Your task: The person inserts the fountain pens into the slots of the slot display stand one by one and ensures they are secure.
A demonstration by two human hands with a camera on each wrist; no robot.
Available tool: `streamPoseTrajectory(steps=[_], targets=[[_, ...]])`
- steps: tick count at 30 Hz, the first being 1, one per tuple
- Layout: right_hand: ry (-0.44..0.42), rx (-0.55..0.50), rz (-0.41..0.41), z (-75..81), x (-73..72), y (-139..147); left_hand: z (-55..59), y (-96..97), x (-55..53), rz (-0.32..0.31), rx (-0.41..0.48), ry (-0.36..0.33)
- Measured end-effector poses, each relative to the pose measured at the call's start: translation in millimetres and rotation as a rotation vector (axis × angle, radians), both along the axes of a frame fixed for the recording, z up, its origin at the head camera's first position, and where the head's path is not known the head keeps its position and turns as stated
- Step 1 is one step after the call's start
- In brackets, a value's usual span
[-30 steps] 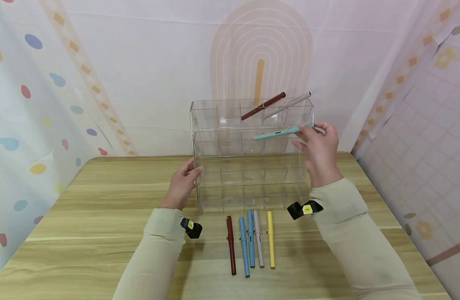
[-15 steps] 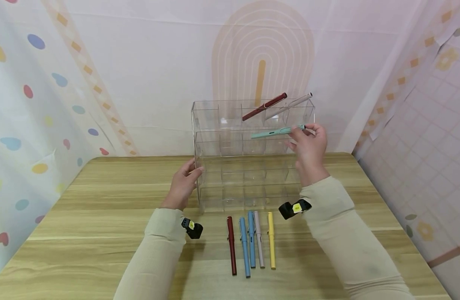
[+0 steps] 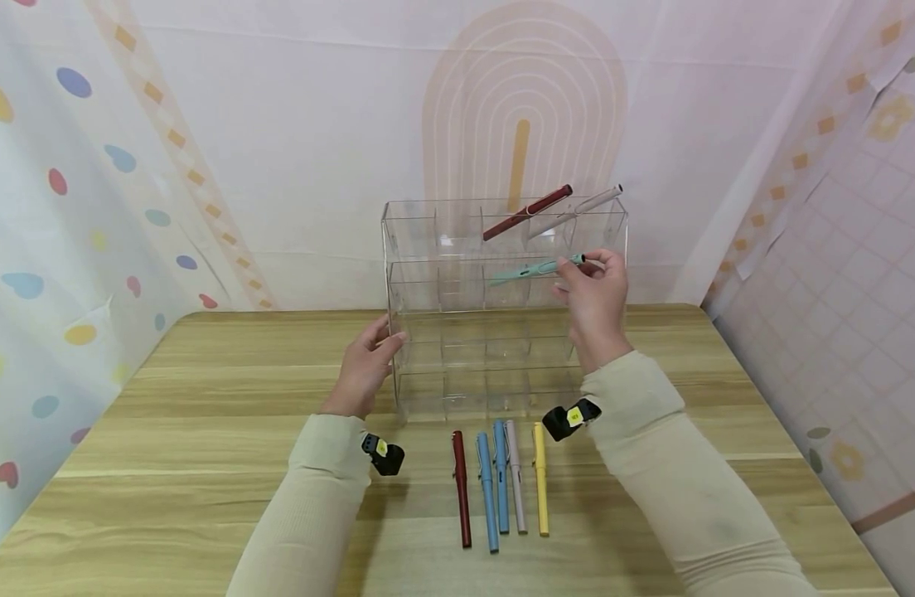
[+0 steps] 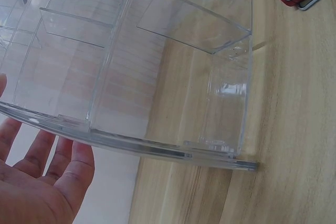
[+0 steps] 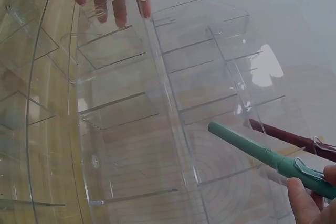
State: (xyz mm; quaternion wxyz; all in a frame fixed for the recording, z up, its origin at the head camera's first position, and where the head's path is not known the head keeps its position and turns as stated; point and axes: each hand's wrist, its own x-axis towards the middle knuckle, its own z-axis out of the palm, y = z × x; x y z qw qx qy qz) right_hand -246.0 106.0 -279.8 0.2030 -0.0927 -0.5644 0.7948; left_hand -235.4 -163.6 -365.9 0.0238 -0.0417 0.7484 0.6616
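My right hand (image 3: 597, 303) pinches a mint-green pen (image 3: 538, 269) by its capped end. The pen slants down to the left, its tip seen through clear plastic at the second row of a clear acrylic display rack (image 3: 416, 312). My left hand (image 3: 366, 365) grips the rack's left side edge, thumb at the front. In the left wrist view, the fingers (image 4: 73, 177) lie against the outside of that side panel. A dark red pen (image 3: 528, 213) and a pale pink pen (image 3: 577, 211) lean in the top row, capped ends up.
On the wooden table (image 3: 226, 464) before the rack lie a dark red pen (image 3: 462, 489), two blue pens (image 3: 487, 493), a pale lilac pen (image 3: 515, 477) and a yellow pen (image 3: 540, 481). A patterned curtain (image 3: 316, 124) hangs behind.
My right hand has moved left with the mint-green pen, and the pen's tip has dipped to the second row. The left hand stays at the rack's side.
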Motion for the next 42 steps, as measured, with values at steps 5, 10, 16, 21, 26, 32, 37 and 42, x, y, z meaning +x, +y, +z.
streamPoseTrajectory(steps=[5, 10, 16, 21, 26, 32, 37, 42], targets=[[-0.004, 0.022, -0.003, -2.1, -1.7, -3.0, 0.1, 0.8, -0.3, 0.003, 0.005, 0.011], [-0.005, 0.036, 0.002, -2.7, -2.9, -5.4, -0.5, 1.0, 0.0, 0.001, -0.002, 0.008], [0.017, 0.068, 0.013, -3.7, -4.0, -8.0, -0.6, 1.3, 0.1, 0.003, -0.014, 0.005], [0.021, 0.089, 0.005, -4.5, -5.4, -9.9, -0.7, 1.8, -0.2, 0.002, -0.002, 0.004], [0.010, 0.103, -0.001, -4.8, -6.6, -10.2, -0.4, 2.2, 0.0, -0.005, 0.005, 0.004], [0.001, 0.112, -0.010, -5.0, -6.4, -8.8, 0.8, 2.8, 0.0, -0.006, -0.013, 0.003], [0.020, 0.084, 0.002, -5.3, -4.9, -8.1, 1.0, 2.7, 0.3, -0.008, -0.012, 0.003], [0.043, 0.084, 0.029, -8.3, 0.4, -2.6, 1.6, 2.1, 1.3, -0.008, -0.014, 0.004]])
